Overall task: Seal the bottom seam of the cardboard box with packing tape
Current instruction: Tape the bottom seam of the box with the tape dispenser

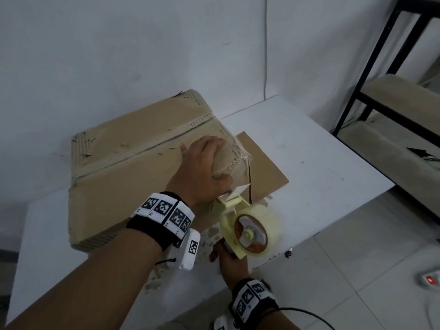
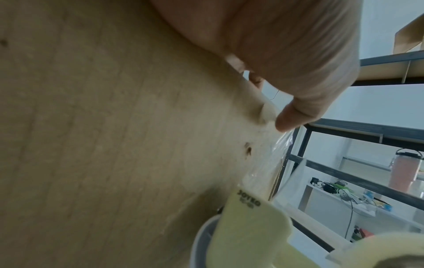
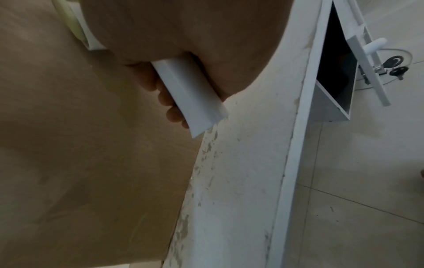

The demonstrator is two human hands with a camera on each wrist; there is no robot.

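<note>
A worn cardboard box (image 1: 133,167) lies on the white table (image 1: 321,167), its centre seam (image 1: 147,148) running from near left to far right. My left hand (image 1: 204,167) lies flat over the box's near right corner, thumb (image 2: 286,119) pressing clear tape onto the side wall. My right hand (image 1: 226,256) grips the handle (image 3: 190,96) of a pale yellow tape dispenser (image 1: 234,210). Its head sits against the box's side just below my left hand. The clear tape roll (image 1: 264,231) faces me. In the right wrist view my fingers (image 3: 165,98) wrap the handle beside the box (image 3: 80,163).
A loose cardboard flap (image 1: 264,167) lies flat on the table to the right of the box. The table's near right edge (image 3: 289,163) is close to the dispenser, with an open drawer and keys (image 3: 394,70) below it. A black metal shelf rack (image 1: 392,103) stands at right.
</note>
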